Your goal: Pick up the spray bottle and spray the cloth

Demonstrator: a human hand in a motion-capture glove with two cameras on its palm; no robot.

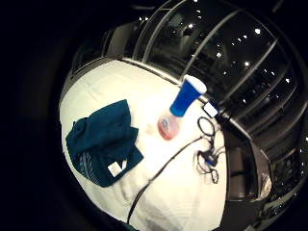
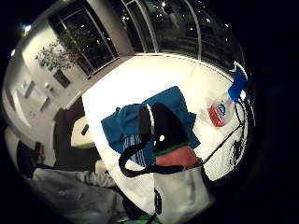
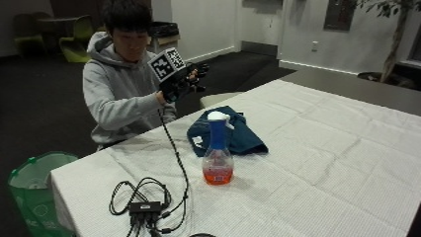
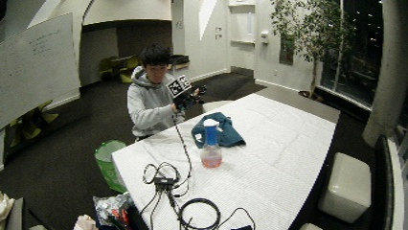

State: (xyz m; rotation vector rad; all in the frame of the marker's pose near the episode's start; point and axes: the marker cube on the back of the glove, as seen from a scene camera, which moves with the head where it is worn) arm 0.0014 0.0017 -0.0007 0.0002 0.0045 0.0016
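A spray bottle point(image 3: 218, 158) with a blue neck, white top and clear base holding orange-red liquid is seen standing upright on the white-covered table point(image 3: 342, 148). A crumpled dark blue cloth point(image 3: 227, 131) is laid flat just behind the bottle.

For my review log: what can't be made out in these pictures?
- Gloved right hand: finger pose hidden by the marker, outside view.
- Spray bottle: trigger too small in every view.
- Cloth: partly hidden behind the bottle; label unreadable.
- Bare hand: not seen.
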